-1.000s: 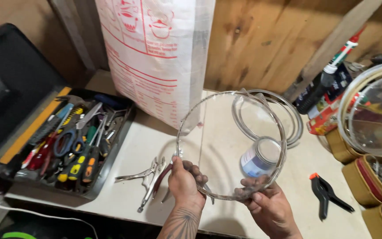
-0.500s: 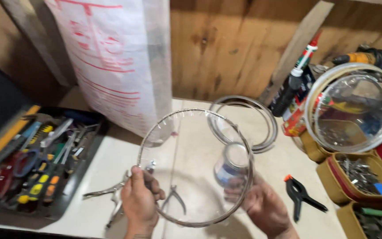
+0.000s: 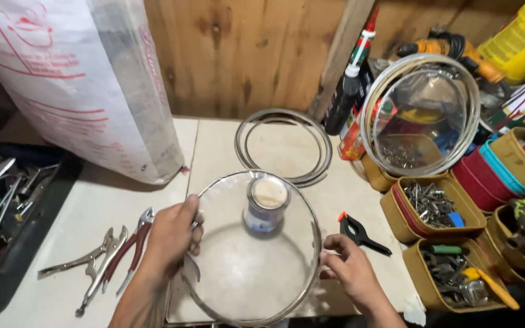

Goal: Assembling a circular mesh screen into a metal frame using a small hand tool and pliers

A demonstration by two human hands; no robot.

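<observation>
I have the round glass lid [image 3: 247, 267] in both hands, low in the middle of the frame, held roughly level just above the pale worktop [image 3: 123, 206]. My left hand [image 3: 168, 237] is closed over its metal rim on the left side, fingers curled over the edge, and my right hand [image 3: 347, 270] pinches the rim on the right side, thumb on top. Through the glass I can see a small can [image 3: 267, 203] with a blue band standing on the bench beneath it. The lid looks stiff and fairly heavy for its thinness, and the glass is smooth, likely slippery, and would crack if knocked against the tools around me, so I judge the metal band at opposite sides to be the safest place to hold it. Left of my left hand lie locking pliers [image 3: 89, 264] and red-handled pliers [image 3: 133, 246]; a black spring clamp with an orange tip [image 3: 360, 232] lies just above my right hand. Bare metal rings [image 3: 284, 146] lie stacked at upper centre, a second glass lid [image 3: 420, 115] leans at upper right over tan bins of hardware [image 3: 432, 203], and a white printed sack [image 3: 80, 79] fills the upper left.
</observation>
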